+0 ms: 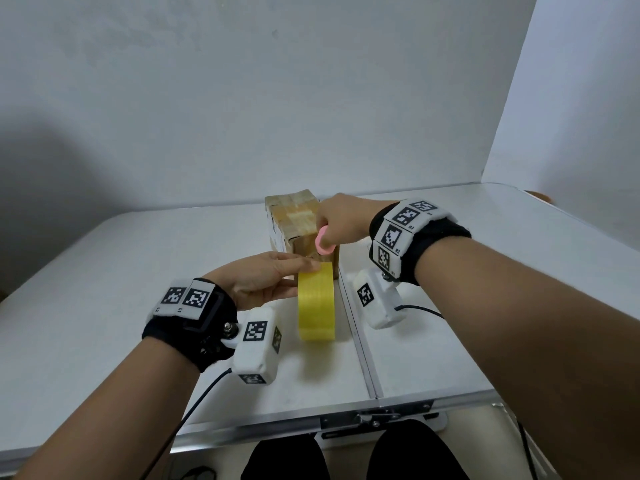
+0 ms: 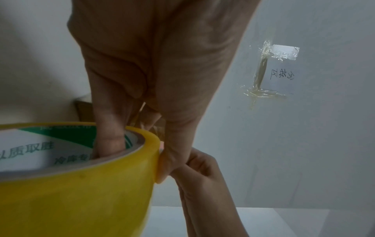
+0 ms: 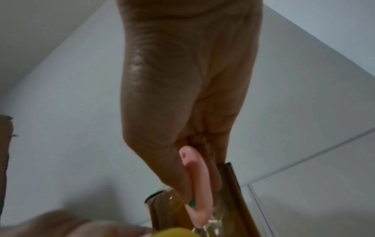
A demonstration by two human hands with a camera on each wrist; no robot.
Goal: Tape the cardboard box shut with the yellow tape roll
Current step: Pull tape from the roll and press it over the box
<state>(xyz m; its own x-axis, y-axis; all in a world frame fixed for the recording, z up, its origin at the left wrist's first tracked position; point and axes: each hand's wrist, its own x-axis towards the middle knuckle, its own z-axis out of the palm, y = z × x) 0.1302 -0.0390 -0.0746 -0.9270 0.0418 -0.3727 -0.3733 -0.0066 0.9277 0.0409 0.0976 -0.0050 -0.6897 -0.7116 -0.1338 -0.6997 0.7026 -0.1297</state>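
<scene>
A cardboard box (image 1: 292, 216), banded with older clear tape, stands on the white table toward the back. In front of it my left hand (image 1: 304, 271) holds the yellow tape roll (image 1: 317, 303) on edge, a finger (image 2: 109, 136) inside the printed core and the thumb on the outer face. My right hand (image 1: 329, 230) hovers at the box's near top edge and grips a pink loop handle (image 1: 323, 244); whatever tool it belongs to is hidden behind the hand. In the right wrist view the pink handle (image 3: 199, 184) lies against the box (image 3: 233, 200), with shiny tape beside it.
The folding table has a centre seam (image 1: 360, 341) running just right of the roll and a metal latch (image 1: 377, 417) at its front edge. White walls close in behind and to the right. A taped paper note (image 2: 280, 70) is stuck on the wall.
</scene>
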